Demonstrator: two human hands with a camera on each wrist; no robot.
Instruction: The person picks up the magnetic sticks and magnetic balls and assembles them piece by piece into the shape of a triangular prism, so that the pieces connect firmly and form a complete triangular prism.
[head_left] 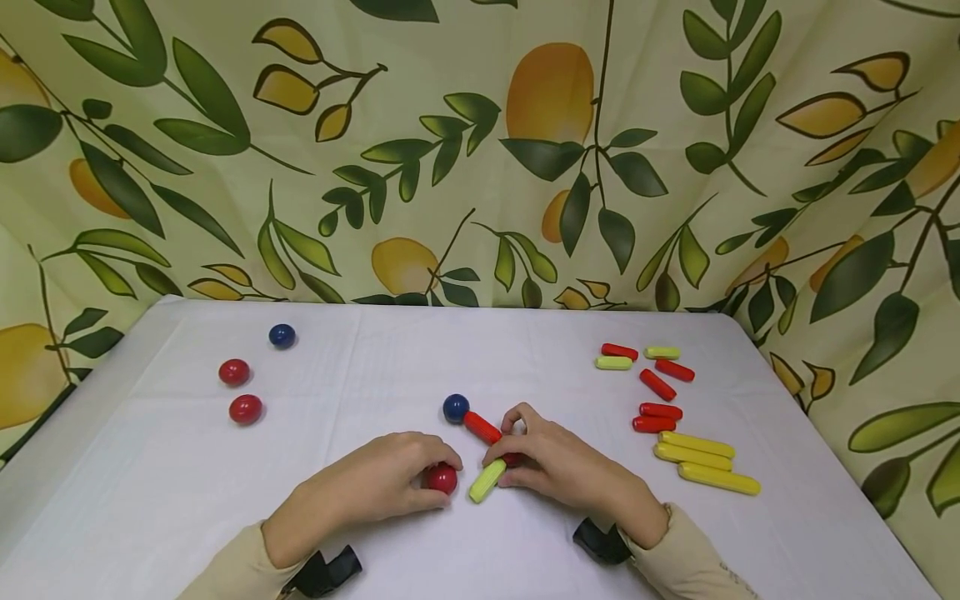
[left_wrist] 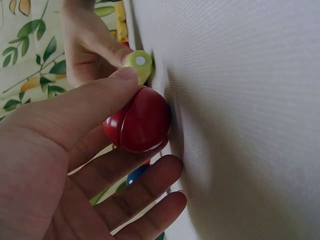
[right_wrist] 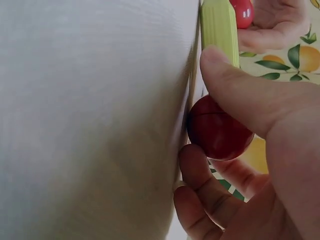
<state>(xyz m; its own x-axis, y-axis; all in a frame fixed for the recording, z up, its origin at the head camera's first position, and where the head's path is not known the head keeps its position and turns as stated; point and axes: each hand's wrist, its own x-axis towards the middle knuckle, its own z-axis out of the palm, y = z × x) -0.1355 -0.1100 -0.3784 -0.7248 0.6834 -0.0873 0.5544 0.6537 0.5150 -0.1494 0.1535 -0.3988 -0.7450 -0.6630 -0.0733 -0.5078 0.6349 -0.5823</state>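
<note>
On the white table (head_left: 375, 550) my left hand (head_left: 423, 487) pinches a red ball (head_left: 442, 479) between thumb and fingers; the left wrist view shows that ball (left_wrist: 140, 120) close up, pressed to the cloth. My right hand (head_left: 528, 458) grips a second red ball (right_wrist: 217, 127), mostly hidden under its fingers in the head view. A short yellow-green stick (head_left: 487, 481) runs from the right hand toward the left hand's ball. A red stick (head_left: 482, 427) leads from the right hand up to a blue ball (head_left: 455, 408).
Two red balls (head_left: 234, 372) (head_left: 245, 409) and a blue ball (head_left: 282, 336) lie at the far left. Several loose red and yellow sticks (head_left: 660, 387) lie at the right, with three long yellow ones (head_left: 697, 458). A leaf-print cloth (head_left: 480, 150) walls the table.
</note>
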